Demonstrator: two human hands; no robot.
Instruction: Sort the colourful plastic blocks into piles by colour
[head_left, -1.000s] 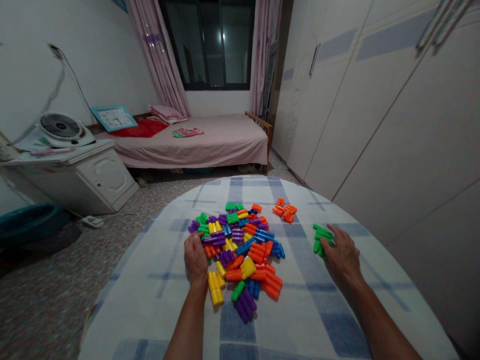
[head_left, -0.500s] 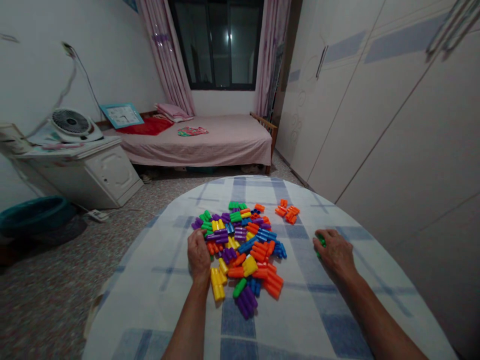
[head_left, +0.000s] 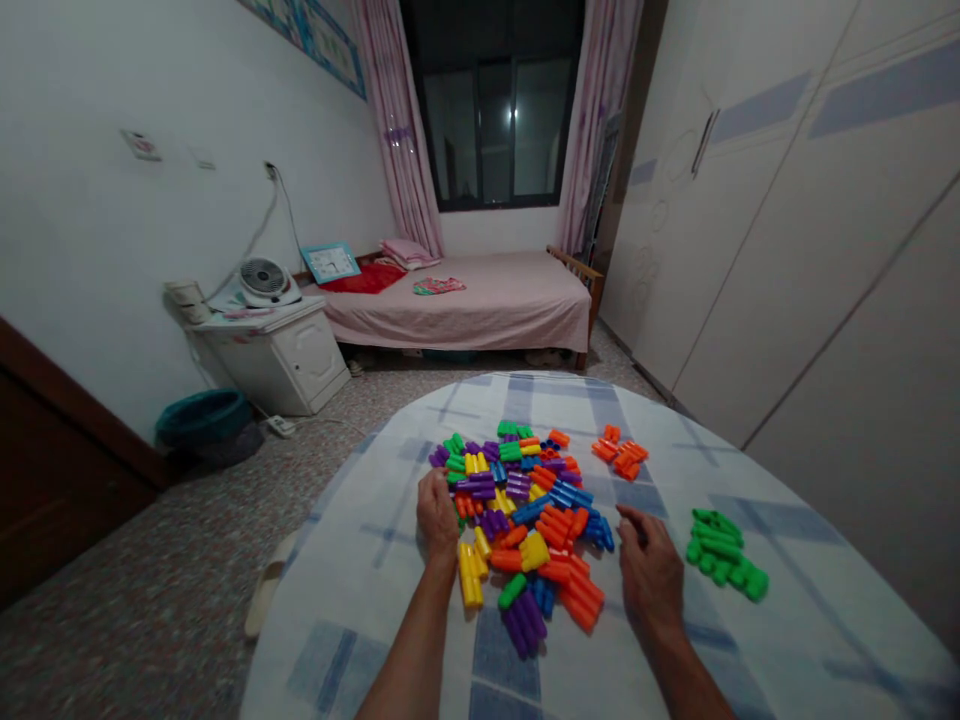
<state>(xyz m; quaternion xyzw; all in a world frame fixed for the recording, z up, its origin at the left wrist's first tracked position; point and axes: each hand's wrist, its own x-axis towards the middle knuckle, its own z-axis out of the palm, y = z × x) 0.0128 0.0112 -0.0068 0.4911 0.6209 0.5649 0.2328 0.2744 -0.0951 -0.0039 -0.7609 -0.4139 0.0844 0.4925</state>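
Bare tablecloth (head_left: 817, 615) flanks the green blocks (head_left: 721, 550)
My right hand (head_left: 654, 572): half-curled, empty; my left hand (head_left: 437, 515) (edging the mixed pile (head_left: 517, 487)): grip, I can't tell.

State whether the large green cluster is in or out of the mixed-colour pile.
Out: the green cluster lies apart on the tablecloth, with the right hand between it and the mixed-colour pile.

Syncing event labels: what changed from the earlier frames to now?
The right hand came off the green pieces, which now lie uncovered, and moved left to beside the mixed pile; no piece is visible in its grip. The camera turned left, shifting the scene rightward in the picture. Unchanged: left hand at the pile's left edge, orange pieces apart beyond it.
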